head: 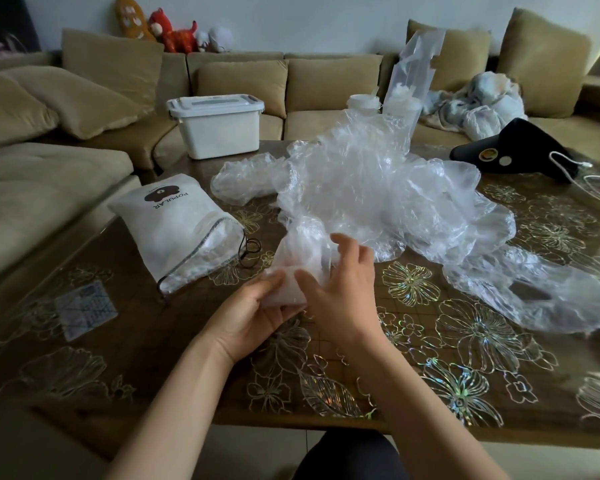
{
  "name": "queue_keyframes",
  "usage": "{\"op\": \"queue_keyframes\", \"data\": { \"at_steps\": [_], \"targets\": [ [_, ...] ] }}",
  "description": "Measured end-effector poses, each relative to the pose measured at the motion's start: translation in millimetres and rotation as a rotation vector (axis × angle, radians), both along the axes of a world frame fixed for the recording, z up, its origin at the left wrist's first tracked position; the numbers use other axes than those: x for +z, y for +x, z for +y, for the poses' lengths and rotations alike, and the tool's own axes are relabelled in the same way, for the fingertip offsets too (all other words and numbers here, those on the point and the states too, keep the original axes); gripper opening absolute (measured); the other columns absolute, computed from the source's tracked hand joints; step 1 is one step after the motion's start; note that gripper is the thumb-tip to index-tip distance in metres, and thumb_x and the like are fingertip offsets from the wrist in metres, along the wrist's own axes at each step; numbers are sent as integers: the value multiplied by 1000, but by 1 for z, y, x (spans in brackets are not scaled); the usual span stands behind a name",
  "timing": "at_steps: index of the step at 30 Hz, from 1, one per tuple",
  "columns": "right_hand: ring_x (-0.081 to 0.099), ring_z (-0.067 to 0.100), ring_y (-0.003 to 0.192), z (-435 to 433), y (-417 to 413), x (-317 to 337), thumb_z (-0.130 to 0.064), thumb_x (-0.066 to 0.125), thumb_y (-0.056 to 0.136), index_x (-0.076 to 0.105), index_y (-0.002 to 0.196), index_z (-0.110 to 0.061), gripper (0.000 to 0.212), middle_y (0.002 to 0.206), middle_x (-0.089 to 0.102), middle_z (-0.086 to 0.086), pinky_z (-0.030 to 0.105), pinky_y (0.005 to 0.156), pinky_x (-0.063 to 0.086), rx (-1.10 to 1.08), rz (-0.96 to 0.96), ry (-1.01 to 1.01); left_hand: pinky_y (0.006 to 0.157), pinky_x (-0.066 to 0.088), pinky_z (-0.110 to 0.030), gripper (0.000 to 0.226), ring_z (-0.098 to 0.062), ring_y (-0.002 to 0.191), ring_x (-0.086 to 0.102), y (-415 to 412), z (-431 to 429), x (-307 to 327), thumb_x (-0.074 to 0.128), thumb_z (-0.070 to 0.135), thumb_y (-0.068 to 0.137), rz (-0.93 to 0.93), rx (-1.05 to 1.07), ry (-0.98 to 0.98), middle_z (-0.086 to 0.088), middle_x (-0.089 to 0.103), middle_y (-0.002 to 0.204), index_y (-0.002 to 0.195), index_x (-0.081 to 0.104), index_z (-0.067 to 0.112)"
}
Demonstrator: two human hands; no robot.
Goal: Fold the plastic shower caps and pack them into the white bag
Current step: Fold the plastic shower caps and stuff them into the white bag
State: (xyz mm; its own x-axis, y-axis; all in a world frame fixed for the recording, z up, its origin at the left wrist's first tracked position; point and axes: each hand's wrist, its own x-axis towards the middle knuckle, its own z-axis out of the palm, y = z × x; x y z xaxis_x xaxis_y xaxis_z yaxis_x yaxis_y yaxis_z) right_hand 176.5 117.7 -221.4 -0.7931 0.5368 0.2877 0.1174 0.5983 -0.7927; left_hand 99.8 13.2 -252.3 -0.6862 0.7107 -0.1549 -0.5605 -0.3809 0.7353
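the left hand (pixel 257 315) grips the near end of a partly folded shower cap (pixel 285 289) from below, thumb on top, just above the counter (pixel 430 358); the right hand (pixel 340 289) rests against the cap's right side, fingers spread and uncurled. the white bag (pixel 174 226) lies just left of both hands, mouth open toward them. loose shower caps (pixel 378 181) are piled beyond the hands.

Floral table (pixel 187 358): shower caps (pixel 361 181), white bag (pixel 174 223)
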Motion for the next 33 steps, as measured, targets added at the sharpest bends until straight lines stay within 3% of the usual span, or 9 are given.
{"op": "queue_keyframes", "data": {
  "at_steps": [3, 6, 9, 13, 19, 21, 24, 29, 33],
  "targets": [
    [52, 17, 102, 1, -2, -1, -22, 71, 80, 47, 113, -14, 42, 115, 49, 8, 26, 85, 47, 77, -93, -444, 92, 51, -34, 42, -25, 103, 64, 2, -3, 1, 50, 18, 84, 2, 2, -55, -21, 64, 117, 121, 56, -2],
    [56, 12, 72, 8, 1, -2, -10, 71, 79, 53, 86, -11, 20, 83, 58, 4, 17, 60, 46, 133, -78, -681, 100, 43, -37, 48, -31, 122, 52, 3, -6, 2, 49, 20, 85, -3, -10, -80, -23, 58, 126, 128, 52, -3],
    [55, 14, 68, 16, 2, -1, -3, 70, 77, 51, 79, -10, 20, 76, 56, 5, 22, 61, 46, 162, -60, -739, 99, 44, -37, 49, -29, 121, 52, 2, -5, 1, 54, 17, 83, -20, 15, -45, -21, 57, 128, 129, 53, 1],
    [54, 12, 58, 24, 8, 1, -4, 65, 82, 50, 89, -8, 17, 77, 58, 6, 22, 50, 43, 234, -99, -714, 94, 48, -35, 44, -27, 107, 60, 5, -4, 1, 57, 12, 80, -22, 27, -34, -22, 61, 122, 123, 57, 0],
    [43, 12, 45, 28, 12, 4, -5, 51, 89, 45, 77, -12, 15, 66, 47, 3, 22, 41, 32, 295, -97, -736, 59, 56, -21, 17, -13, 66, 67, 9, 2, 3, 48, -2, 88, 109, 164, -124, -7, 71, 76, 89, 62, 7],
    [43, 11, 44, 28, 11, 6, -5, 50, 90, 45, 73, -13, 19, 64, 46, 2, 22, 41, 31, 287, -105, -716, 61, 57, -23, 10, -14, 69, 67, 10, 3, 3, 52, 8, 89, 169, 178, -135, -6, 71, 78, 91, 62, 7],
    [43, 12, 44, 28, 11, 6, -6, 51, 90, 47, 73, -13, 19, 64, 47, 3, 22, 41, 31, 288, -122, -680, 69, 57, -27, 35, -18, 82, 67, 13, 5, 3, 62, 23, 77, 275, 184, -193, -10, 70, 97, 109, 60, 9],
    [43, 13, 44, 29, 11, 1, -7, 45, 93, 54, 78, -12, 18, 60, 50, 1, 23, 41, 31, 283, -101, -746, 67, 57, -24, 25, -16, 82, 69, 18, 10, 0, 58, 1, 84, 294, 301, -268, -9, 71, 94, 106, 64, 10],
    [46, 13, 44, 31, 10, 1, -5, 39, 97, 59, 86, -8, 23, 56, 55, 1, 21, 39, 35, 346, -57, -931, 58, 56, -23, 23, -16, 72, 70, 19, 8, 4, 51, -13, 84, 309, 324, -250, -5, 72, 77, 85, 63, 6]
  ]
}}
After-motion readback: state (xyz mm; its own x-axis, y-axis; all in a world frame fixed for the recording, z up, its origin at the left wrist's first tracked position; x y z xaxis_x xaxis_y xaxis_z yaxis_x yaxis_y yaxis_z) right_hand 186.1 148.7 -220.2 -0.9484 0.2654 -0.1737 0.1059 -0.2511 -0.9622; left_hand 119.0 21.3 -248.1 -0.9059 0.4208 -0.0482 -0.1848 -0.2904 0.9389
